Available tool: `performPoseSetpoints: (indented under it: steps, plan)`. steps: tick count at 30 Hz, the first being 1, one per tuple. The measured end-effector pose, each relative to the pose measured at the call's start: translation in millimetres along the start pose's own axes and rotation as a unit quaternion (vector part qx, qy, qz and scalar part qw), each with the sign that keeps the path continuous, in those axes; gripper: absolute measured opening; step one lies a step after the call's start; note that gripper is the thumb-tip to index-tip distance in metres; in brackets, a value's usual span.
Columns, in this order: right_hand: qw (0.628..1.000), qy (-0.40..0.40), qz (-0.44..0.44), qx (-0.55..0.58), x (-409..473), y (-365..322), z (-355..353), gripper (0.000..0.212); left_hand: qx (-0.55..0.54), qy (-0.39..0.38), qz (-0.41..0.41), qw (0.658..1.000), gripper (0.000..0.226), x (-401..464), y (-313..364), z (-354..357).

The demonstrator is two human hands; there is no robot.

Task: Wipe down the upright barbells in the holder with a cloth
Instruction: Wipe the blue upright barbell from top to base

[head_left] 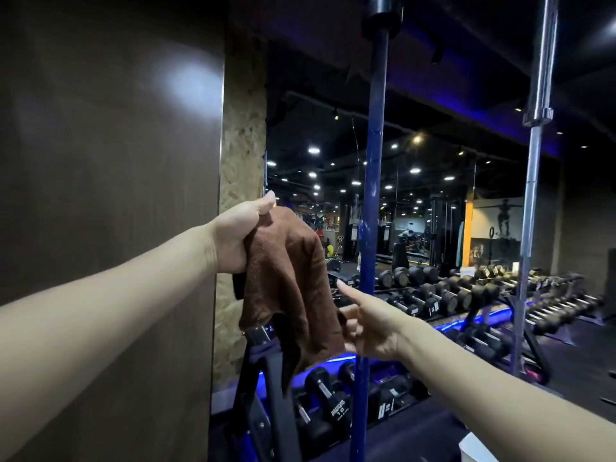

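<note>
My left hand (238,240) bunches the soft, light brown cloth (293,281), my right hand (370,325) pinching its four-o'clock edge, ready to wrap the stiff blue barbell (373,195).

We count two upright barbells, one blue (373,195) and one silver (533,181), one brown cloth (293,281), and two hands, left (238,236) and right (370,325).

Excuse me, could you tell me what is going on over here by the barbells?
A person is getting a brown cloth ready for wiping. The left hand grips its top edge and holds it up, while the right hand pinches its lower right edge, index finger pointing up. The cloth hangs just left of the upright blue barbell and does not appear to touch it. A chrome barbell stands further right, untouched.
</note>
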State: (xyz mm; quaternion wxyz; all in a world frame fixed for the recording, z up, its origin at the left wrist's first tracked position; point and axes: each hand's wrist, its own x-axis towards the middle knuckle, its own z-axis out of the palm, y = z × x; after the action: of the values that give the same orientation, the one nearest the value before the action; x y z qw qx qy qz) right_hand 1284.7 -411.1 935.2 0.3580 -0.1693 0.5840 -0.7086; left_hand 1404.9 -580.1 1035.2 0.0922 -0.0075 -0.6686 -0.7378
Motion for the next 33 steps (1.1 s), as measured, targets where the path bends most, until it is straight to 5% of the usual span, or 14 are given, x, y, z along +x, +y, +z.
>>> performPoseSetpoints:
  steps: [3,8,14,19,22,26,33]
  plan:
    - [0.988,0.086,-0.077,0.102,-0.2,-6.5,4.4,0.031,-0.008,0.01,0.017,1.0,0.063,-2.4,6.0,-5.6]
    - [0.999,0.033,0.039,-0.015,17.5,13.1,16.6,0.084,-0.027,0.006,0.025,0.999,0.064,-0.9,6.0,-4.4]
    - [0.999,0.045,0.016,0.023,20.5,3.5,26.2,0.039,-0.062,-0.019,0.047,0.997,0.075,0.0,7.7,-7.9]
    - [0.988,-0.03,0.124,-0.085,14.5,17.6,29.4,0.052,-0.061,-0.019,0.059,0.996,0.082,-2.8,11.5,-11.4]
    - [0.997,-0.042,0.063,-0.034,22.1,14.6,38.5,0.047,-0.061,-0.019,0.063,0.996,0.081,-4.2,15.0,-9.9]
    - [0.998,-0.001,-0.045,0.041,24.5,-3.8,37.7,0.011,-0.065,-0.004,0.063,0.996,0.079,-11.3,20.7,-15.2]
    - [0.96,0.179,-0.212,0.046,0.5,-57.7,10.7,0.017,0.056,0.098,-0.023,0.993,0.056,-13.9,9.2,-45.5]
